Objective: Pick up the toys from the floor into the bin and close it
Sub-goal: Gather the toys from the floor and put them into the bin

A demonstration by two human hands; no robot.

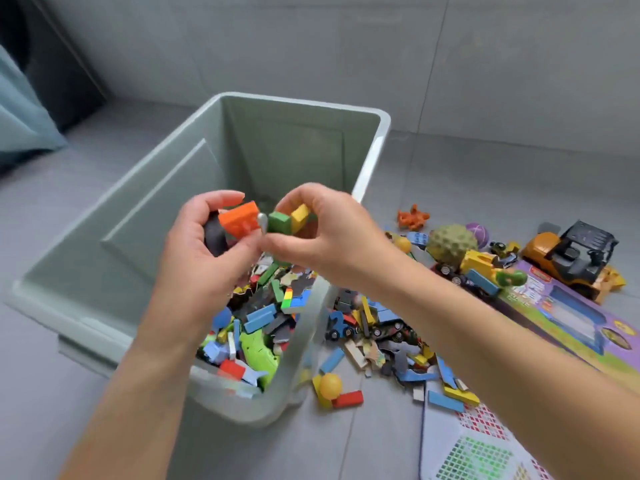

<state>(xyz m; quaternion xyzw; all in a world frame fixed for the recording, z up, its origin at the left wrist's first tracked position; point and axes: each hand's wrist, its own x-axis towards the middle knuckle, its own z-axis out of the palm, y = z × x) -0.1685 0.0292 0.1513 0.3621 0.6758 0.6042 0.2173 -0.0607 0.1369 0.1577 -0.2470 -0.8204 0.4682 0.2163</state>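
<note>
Head view puts both of my hands over the open bin [372, 157], each carrying a load. My left hand [204, 247] is curled around an orange block [239, 220] and something dark beneath it; my right hand [332, 233] pinches a green block [278, 221] and a yellow block [299, 216] together. Neither load is released yet. I judge the job roughly half done: a thick layer of blocks and puzzle pieces already lies in the bin's bottom, but a scattered pile of toys [391, 341] is left on the floor [485, 174] just right of it, with a spiky ball [450, 242], a yellow forklift [575, 261] and a purple box [568, 317] beyond. I see no lid, so closing is still to come.
</note>
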